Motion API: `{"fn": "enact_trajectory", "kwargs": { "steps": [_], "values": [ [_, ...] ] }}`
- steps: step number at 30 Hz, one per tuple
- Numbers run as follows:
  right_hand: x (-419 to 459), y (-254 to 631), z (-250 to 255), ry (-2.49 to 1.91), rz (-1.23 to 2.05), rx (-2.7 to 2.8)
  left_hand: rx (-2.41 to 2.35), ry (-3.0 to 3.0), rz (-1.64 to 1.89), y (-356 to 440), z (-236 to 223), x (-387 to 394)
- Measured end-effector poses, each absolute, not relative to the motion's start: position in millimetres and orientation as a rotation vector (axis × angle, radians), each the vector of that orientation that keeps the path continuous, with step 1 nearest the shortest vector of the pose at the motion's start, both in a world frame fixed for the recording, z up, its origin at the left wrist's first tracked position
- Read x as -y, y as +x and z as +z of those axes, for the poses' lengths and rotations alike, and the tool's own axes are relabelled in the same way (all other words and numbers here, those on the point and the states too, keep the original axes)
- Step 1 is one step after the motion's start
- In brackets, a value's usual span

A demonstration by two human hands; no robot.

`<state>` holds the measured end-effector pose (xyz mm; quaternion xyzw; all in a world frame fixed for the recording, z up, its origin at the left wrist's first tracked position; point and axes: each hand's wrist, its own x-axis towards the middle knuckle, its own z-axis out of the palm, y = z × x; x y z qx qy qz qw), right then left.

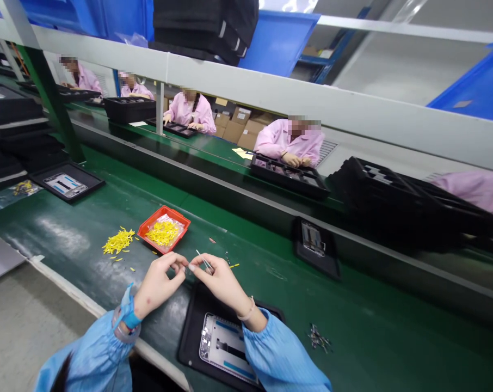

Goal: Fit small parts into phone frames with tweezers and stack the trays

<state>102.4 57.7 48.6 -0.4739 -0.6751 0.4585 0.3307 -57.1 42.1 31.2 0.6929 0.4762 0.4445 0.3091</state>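
Note:
My left hand [160, 280] is pinched shut on a tiny piece I cannot make out, held up to the tip of thin tweezers [203, 260]. My right hand [216, 277] grips those tweezers. Both hands hover above the green conveyor belt [352, 321], just beyond a black tray [190, 337] that carries a silver phone frame [226, 347]. A red tray [164, 228] of small yellow strips sits a little ahead of my left hand, with a loose pile of yellow strips [118, 241] to its left.
A small heap of dark metal bits [319, 338] lies on the belt to my right. Another black tray with a part [315, 246] rests farther right, one more [67, 183] at far left. People in pink coats work across the line behind stacked black trays [393, 201].

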Motion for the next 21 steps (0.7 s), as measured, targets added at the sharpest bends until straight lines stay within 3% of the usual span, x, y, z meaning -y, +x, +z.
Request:
{"fn": "enact_trajectory", "kwargs": {
  "steps": [7,14,21],
  "values": [
    [-55,112,52,-1.268,1.178,1.581,-1.454,1.927,1.221,-73,21,-62],
    [-47,127,66,-1.237,1.505,1.178,-1.686,2.114,1.189,-101,15,-120],
    [-27,146,74,-1.158,1.619,0.981,-1.71,2.157,1.282,-88,21,-116]
  ]
}}
